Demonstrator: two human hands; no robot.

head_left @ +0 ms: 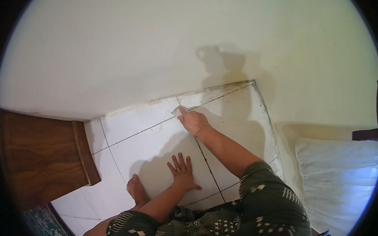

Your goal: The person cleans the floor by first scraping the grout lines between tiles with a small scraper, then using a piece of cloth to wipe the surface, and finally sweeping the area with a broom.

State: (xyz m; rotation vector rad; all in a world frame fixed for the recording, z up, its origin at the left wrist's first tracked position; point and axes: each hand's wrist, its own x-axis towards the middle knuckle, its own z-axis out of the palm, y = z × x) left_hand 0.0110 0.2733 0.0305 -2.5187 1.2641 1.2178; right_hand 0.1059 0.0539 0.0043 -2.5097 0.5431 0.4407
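My right hand (194, 121) reaches forward to the white tiled floor (144, 150) close to the wall. Its fingers are closed on a small pale, flat piece (176, 112), pressed against the tiles at a grout line; the grip hides most of it, so its kind is unclear. A thin bracelet circles that wrist. Nearer to me, my left hand (182, 175) lies palm down on the tiles with its fingers spread, holding nothing. It wears a ring. Dark dirt (231, 88) marks the joint between floor and wall, toward the corner.
Pale walls (153, 44) meet at the corner ahead to the right. A brown wooden cabinet (40, 152) stands at the left, with a dark patterned fabric (49, 227) below it. White cloth (339, 175) hangs at the right. My bare foot (136, 189) rests beside my left forearm.
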